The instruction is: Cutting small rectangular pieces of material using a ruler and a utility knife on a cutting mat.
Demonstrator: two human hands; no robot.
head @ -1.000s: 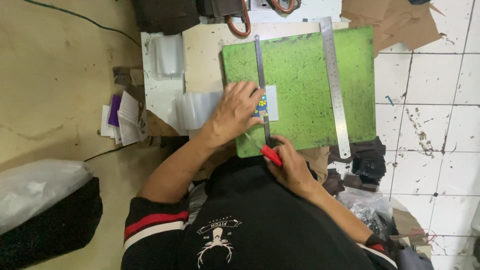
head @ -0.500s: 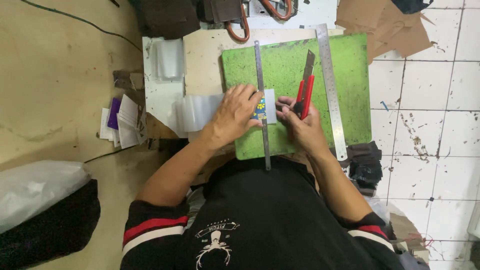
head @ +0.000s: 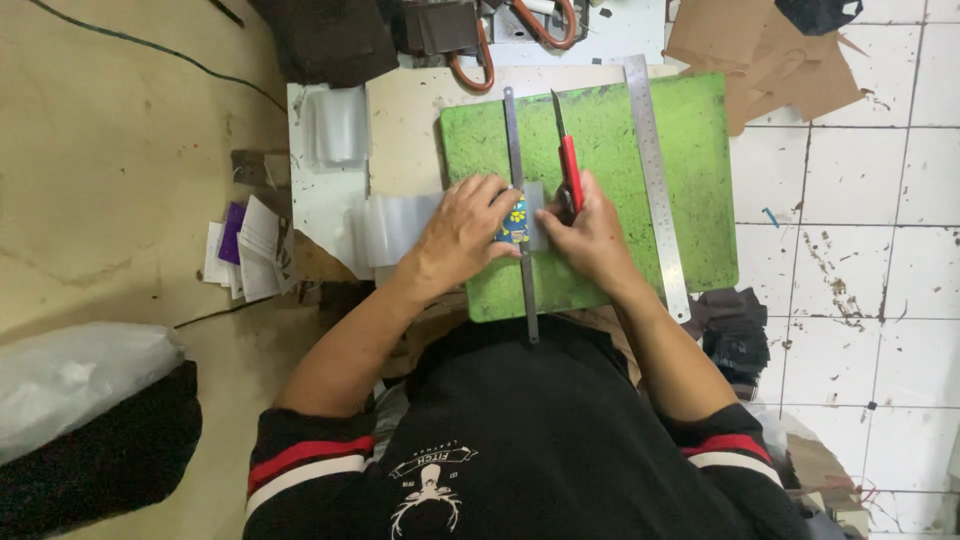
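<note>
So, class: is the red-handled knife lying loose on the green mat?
No: the right hand grips the red-handled knife over the green mat.

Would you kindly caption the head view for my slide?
Left hand pins a narrow steel ruler on a green cutting mat; right hand holds a red utility knife.

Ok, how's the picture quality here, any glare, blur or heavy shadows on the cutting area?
Head view: light is even and soft, with no hard shadows on the green cutting mat. The red-handled knife and both steel rulers look sharp; only the right hand seems slightly soft. Mild sheen shows on the clear plastic sheet beside the left hand.
</note>
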